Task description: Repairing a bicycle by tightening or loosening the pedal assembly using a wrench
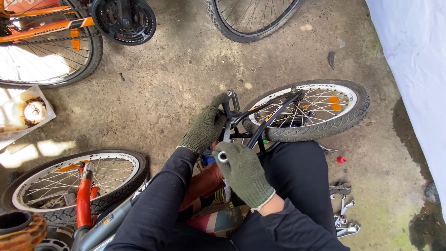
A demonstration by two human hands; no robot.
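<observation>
The right hand [245, 173], in a coarse knitted olive-green glove with a pale cuff, is curled tight around a slim metal tool [223, 157] whose round ring-shaped end shows just at the top of the fist. At 11 o'clock from it the left hand [206, 126], gloved the same way, is closed over the black pedal and crank [231, 106] of a small bicycle that lies across the person's lap. Both sleeves and the trousers are plain black cloth. The bicycle's thin black frame tubes [269, 120] run toward 2 o'clock to a small wheel [310, 111] with a white rim, fine wire spokes, an orange reflector and a knobbly black tyre. At 8 o'clock from the hands lies a matching front wheel [74, 181] held in a glossy red fork [84, 197]. At 4 o'clock a scatter of bright steel wrenches [344, 211] rests on the floor, with a small red cap [341, 159] above them. The floor [186, 65] is rough, stained grey concrete, mossy green at the lower right. At 10 o'clock stands an orange bicycle [46, 28] with its black chainring; at 12 o'clock another tyre [253, 18]; at 2 o'clock hangs a white sheet [413, 69]. A square pale carton [23, 114] sits at the left edge.
</observation>
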